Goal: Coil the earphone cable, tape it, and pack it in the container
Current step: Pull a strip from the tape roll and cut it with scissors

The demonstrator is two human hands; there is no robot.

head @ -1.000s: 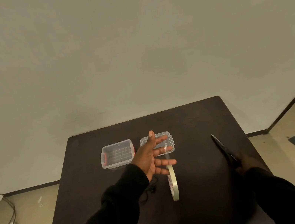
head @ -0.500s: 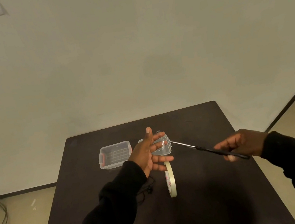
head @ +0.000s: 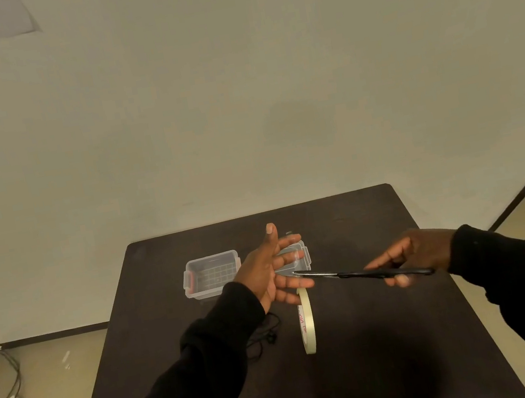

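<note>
A dark bench [head: 370, 372] fills the lower half of the view, set against a plain pale wall [head: 237, 98]. Your two arms in black sleeves reach over it. Your left hand [head: 271, 268] hovers above the bench centre, its grip spread wide, fingers splayed and palm turned to three o'clock. Your right hand [head: 413, 255], at three o'clock from it, has its grip closed around the handles of black scissors [head: 353, 274], whose tips point to nine o'clock and reach your left fingers. At twelve o'clock on the bench stands a clear container [head: 213, 275] with a red latch, open, its clear lid [head: 295, 256] just beside it, partly behind your left hand. A roll of tape [head: 307, 321] stands on edge below your left hand. The black earphone cable [head: 265, 337] lies loose on the bench at nine o'clock from the tape, partly under your left sleeve.
</note>
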